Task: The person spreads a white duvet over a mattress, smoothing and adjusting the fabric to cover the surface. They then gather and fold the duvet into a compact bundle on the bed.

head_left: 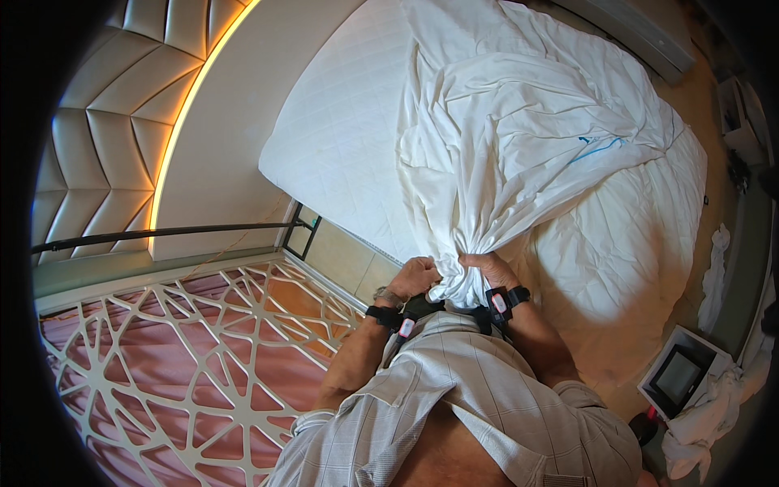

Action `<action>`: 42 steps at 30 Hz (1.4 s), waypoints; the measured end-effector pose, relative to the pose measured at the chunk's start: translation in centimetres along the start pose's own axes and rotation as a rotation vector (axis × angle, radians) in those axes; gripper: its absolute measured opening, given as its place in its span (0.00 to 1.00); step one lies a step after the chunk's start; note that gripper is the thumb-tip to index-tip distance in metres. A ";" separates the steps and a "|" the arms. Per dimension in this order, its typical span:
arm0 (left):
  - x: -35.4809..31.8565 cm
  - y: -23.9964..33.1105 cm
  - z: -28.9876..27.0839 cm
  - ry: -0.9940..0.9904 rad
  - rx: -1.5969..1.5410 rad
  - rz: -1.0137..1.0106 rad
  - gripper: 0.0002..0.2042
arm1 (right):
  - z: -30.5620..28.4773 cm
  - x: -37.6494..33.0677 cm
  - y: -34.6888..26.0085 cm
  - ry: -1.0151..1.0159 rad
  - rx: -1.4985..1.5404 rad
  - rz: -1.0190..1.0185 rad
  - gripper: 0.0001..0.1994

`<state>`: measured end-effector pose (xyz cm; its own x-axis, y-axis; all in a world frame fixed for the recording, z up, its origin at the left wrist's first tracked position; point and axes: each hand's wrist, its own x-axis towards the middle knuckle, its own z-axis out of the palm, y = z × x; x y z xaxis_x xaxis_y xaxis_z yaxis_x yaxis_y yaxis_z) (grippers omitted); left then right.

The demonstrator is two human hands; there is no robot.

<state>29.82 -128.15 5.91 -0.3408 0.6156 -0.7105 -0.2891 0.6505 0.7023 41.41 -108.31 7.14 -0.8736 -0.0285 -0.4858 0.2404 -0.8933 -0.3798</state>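
A large white duvet cover (503, 146) lies rumpled over the bed, its near end drawn into a tight bunch of folds in front of my waist. My left hand (412, 278) is closed in a fist at the left side of the bunch, gripping its edge. On the right side, my right hand (489, 268) is wrapped round the gathered folds, thumb on top. A thin blue cord (599, 150) lies on the cloth farther off. A puffy white duvet (625, 235) spreads at the right, partly under the cover.
The quilted white mattress (337, 138) shows at the left. A white lattice screen (187, 373) stands at my lower left, with a black rail (170, 235) beyond it. A padded, lit wall panel (122, 122) rises at far left. A white box-like unit with a dark screen (680, 373) sits at right.
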 end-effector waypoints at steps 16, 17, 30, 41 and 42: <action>1.5 -3.1 0.1 -0.142 0.092 0.000 0.14 | -0.9 1.2 1.3 -0.030 0.246 0.172 0.22; 1.2 -2.6 0.1 -0.145 0.041 -0.007 0.13 | -1.0 1.3 1.3 -0.027 0.254 0.183 0.22; -2.8 1.6 -0.5 0.113 -0.304 0.167 0.14 | -0.1 0.6 0.7 0.041 0.212 0.132 0.19; -0.1 4.1 1.6 0.151 -0.343 -0.009 0.11 | -1.2 -0.6 0.1 0.070 0.172 -0.094 0.16; 0.2 4.4 1.5 0.121 -0.333 -0.051 0.11 | -1.3 -0.6 0.3 0.086 0.134 -0.139 0.16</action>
<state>29.86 -124.49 8.79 -0.4163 0.5162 -0.7485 -0.5773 0.4859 0.6562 42.60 -108.00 6.27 -0.8536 0.1327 -0.5038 0.0562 -0.9379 -0.3423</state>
